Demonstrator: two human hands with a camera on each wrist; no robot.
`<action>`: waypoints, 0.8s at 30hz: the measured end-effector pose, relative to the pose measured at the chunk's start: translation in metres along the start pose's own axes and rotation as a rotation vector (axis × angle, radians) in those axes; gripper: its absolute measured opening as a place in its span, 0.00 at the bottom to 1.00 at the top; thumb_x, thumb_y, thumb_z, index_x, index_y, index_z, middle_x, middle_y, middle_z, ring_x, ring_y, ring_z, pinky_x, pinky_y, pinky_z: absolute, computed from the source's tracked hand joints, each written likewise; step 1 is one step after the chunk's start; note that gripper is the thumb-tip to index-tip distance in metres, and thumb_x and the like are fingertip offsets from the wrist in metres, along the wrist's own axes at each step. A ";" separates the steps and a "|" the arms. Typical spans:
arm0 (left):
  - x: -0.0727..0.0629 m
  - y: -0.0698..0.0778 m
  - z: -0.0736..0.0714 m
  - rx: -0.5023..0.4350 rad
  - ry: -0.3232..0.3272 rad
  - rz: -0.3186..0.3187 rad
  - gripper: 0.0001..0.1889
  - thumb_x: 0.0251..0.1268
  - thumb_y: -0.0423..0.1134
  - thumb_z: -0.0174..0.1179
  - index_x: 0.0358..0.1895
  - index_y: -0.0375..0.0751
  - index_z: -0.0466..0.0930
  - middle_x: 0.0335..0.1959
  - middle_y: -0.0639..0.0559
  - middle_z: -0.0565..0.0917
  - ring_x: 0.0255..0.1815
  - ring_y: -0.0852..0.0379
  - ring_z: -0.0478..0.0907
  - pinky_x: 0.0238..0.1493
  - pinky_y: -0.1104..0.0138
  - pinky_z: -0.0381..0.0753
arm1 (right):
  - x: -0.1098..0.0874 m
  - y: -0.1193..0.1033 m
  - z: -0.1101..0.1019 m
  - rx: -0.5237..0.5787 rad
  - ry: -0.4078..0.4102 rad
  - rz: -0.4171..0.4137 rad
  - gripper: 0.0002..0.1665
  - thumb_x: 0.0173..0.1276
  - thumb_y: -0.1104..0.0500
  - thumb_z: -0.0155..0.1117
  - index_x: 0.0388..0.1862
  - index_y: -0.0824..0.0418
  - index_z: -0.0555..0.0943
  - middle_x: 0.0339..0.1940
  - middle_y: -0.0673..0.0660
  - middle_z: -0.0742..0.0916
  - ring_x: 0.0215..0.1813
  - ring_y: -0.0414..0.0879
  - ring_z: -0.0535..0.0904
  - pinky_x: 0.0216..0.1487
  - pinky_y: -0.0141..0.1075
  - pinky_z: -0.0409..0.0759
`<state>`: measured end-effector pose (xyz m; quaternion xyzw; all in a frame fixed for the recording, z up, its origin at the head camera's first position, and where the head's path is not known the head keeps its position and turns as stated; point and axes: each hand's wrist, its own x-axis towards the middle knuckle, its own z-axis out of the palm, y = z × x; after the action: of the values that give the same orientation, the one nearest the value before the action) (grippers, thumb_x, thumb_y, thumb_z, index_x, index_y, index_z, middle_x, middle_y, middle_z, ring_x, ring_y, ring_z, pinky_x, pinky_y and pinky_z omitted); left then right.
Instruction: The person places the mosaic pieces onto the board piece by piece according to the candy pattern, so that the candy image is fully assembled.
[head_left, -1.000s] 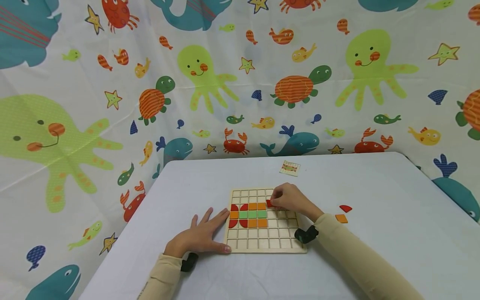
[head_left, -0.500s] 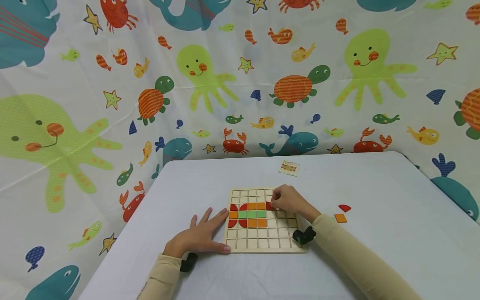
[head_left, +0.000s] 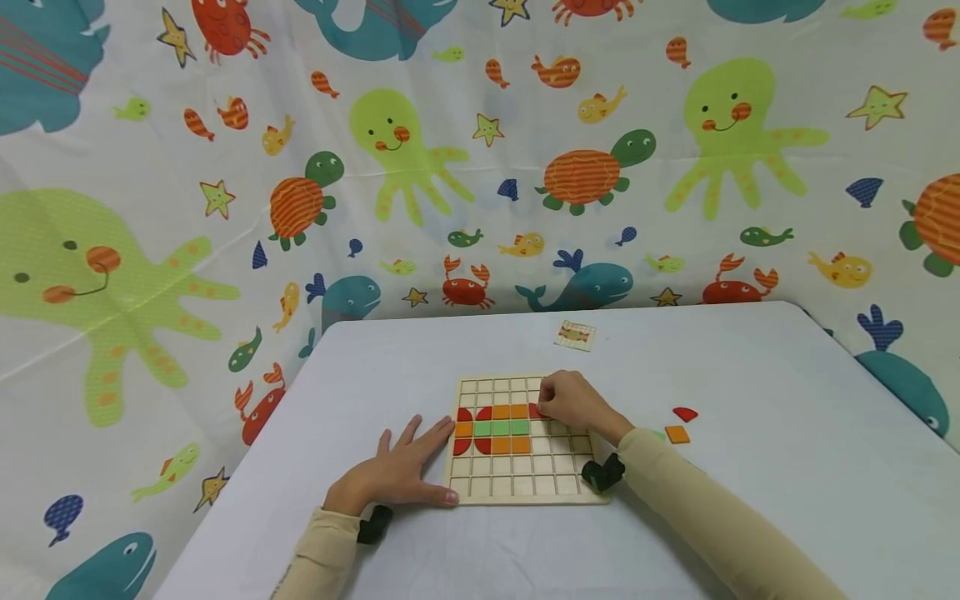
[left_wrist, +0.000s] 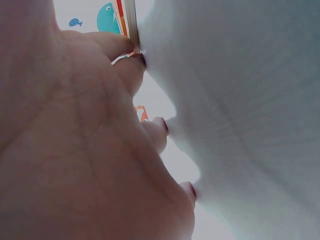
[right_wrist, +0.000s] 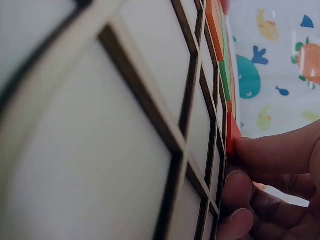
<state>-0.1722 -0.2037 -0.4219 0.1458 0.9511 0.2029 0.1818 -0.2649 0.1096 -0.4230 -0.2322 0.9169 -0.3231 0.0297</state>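
Note:
A wooden grid board [head_left: 525, 492] lies on the white table with red, orange and green tiles in several of its cells. My right hand [head_left: 573, 400] pinches a red quarter-circle tile [head_left: 534, 411] at the right end of the upper orange row. In the right wrist view a fingertip presses on that red tile [right_wrist: 232, 134], which sits at the grid; the other fingertips touch the board. My left hand [head_left: 397, 471] lies spread on the table, its fingertips and thumb against the board's left edge. The left wrist view shows the palm [left_wrist: 95, 145] and extended fingers.
Right of the board lie a loose red curved tile [head_left: 685, 413], an orange square tile [head_left: 677, 434] and a green tile [head_left: 660, 435] partly hidden by the right sleeve. A small pattern card [head_left: 575, 335] lies behind the board. A sea-animal curtain [head_left: 480, 183] hangs behind the table.
My right hand has shifted very slightly with the red tile, which sits at the end of the orange row. A green tile has come into sight beside the right sleeve. The left hand stays put.

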 end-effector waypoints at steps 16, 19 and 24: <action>0.001 0.001 -0.001 0.009 -0.004 -0.006 0.61 0.56 0.65 0.77 0.88 0.49 0.53 0.89 0.50 0.53 0.88 0.34 0.35 0.78 0.29 0.28 | -0.010 0.010 -0.013 0.097 0.051 0.036 0.12 0.72 0.63 0.72 0.26 0.59 0.83 0.21 0.50 0.80 0.27 0.44 0.74 0.30 0.36 0.72; 0.001 0.001 -0.001 0.009 -0.003 -0.003 0.61 0.56 0.65 0.77 0.88 0.49 0.53 0.89 0.50 0.53 0.88 0.34 0.35 0.78 0.29 0.28 | -0.016 0.014 -0.021 0.101 0.052 0.042 0.11 0.74 0.62 0.71 0.29 0.60 0.84 0.23 0.50 0.81 0.27 0.44 0.75 0.30 0.36 0.73; 0.001 0.001 -0.002 -0.001 0.000 -0.008 0.61 0.55 0.65 0.78 0.88 0.49 0.54 0.89 0.49 0.53 0.88 0.34 0.35 0.78 0.29 0.28 | -0.029 0.020 -0.037 0.134 0.037 0.068 0.09 0.75 0.62 0.70 0.32 0.60 0.84 0.25 0.52 0.82 0.29 0.46 0.77 0.31 0.37 0.77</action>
<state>-0.1736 -0.2031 -0.4205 0.1421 0.9515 0.2028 0.1825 -0.2544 0.1574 -0.4089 -0.1924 0.9010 -0.3869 0.0392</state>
